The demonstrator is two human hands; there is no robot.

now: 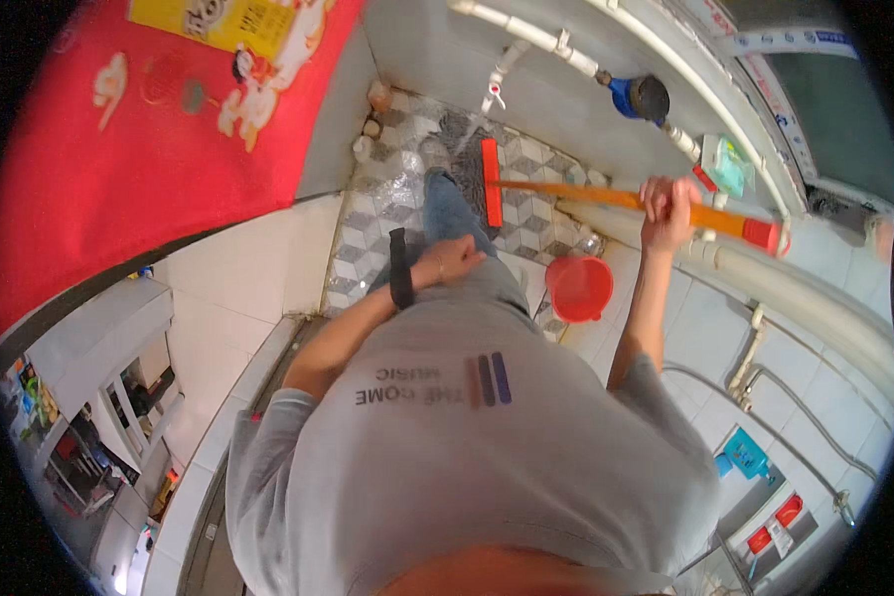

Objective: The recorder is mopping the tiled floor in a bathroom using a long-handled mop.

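Right fingers [656,197] tight around an orange pole [598,195], left fingers [465,254] unclear, dark lettering [392,396] on grey shirt [507,467].

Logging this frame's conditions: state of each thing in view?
Broom: head down at tiled floor
Right hand: closed on broom
Left hand: by jeans, grip unclear
Tiled floor: wet, shiny in places
Red bucket: upright, contents unclear
Red-handled tap: possibly running, blurred
Red curtain: hanging
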